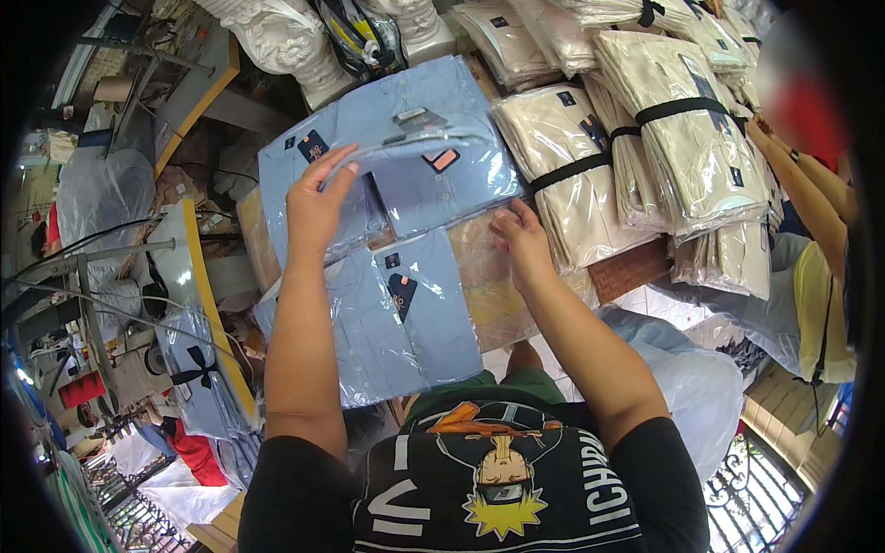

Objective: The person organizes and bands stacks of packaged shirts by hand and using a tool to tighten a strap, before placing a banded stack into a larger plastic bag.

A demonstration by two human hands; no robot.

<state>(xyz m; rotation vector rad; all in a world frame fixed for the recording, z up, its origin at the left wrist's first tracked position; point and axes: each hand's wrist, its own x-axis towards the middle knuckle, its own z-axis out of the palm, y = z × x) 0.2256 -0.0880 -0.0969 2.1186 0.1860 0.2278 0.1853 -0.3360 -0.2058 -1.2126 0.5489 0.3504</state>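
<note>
Light blue folded shirts in clear plastic bags lie before me on the table. My left hand (318,198) pinches the left end of one bagged blue shirt (415,152), whose near edge is lifted and bent over the pile. My right hand (522,241) is beside the right corner of that pile, fingers loosely curled and apart, with nothing visible in them. Nearer to me lies another bagged blue shirt (433,304) with a dark tag. Plastic glare hides how many shirts are stacked.
Bundles of bagged cream garments (562,175) tied with black bands are piled at the right. White ornate figures (277,37) stand at the far side. A yellow-edged board (207,304) and tied blue garments (198,369) are at the left. Another person's arm (807,184) reaches in at the right.
</note>
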